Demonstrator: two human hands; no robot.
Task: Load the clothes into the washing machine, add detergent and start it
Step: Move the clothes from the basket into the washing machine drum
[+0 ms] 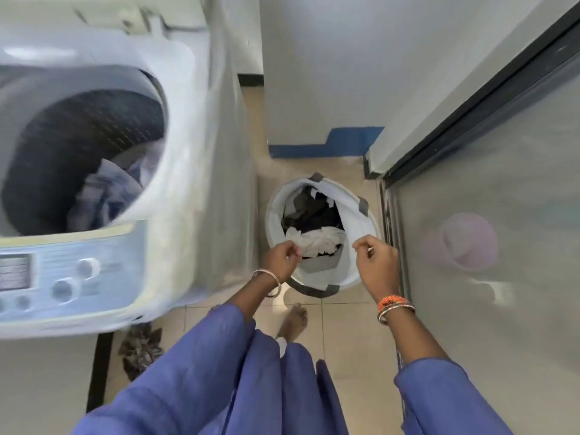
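A white laundry basket (274, 211) with grey handles stands on the floor, holding dark and white clothes (317, 215). My left hand (281, 260) pinches a white garment (314, 243) at the basket's near left rim. My right hand (375, 262) pinches the basket's pale fabric liner (351, 215) at the near right rim. The top-loading washing machine (175, 196) is at left with its lid up. Bluish clothes (106, 193) lie in its drum.
The machine's control panel (62, 281) with knobs faces me. A frosted glass door (489, 196) with a dark frame runs along the right, a pink tub (467, 241) blurred behind it. A dark cloth (141, 348) lies on the tiled floor near my foot (293, 320).
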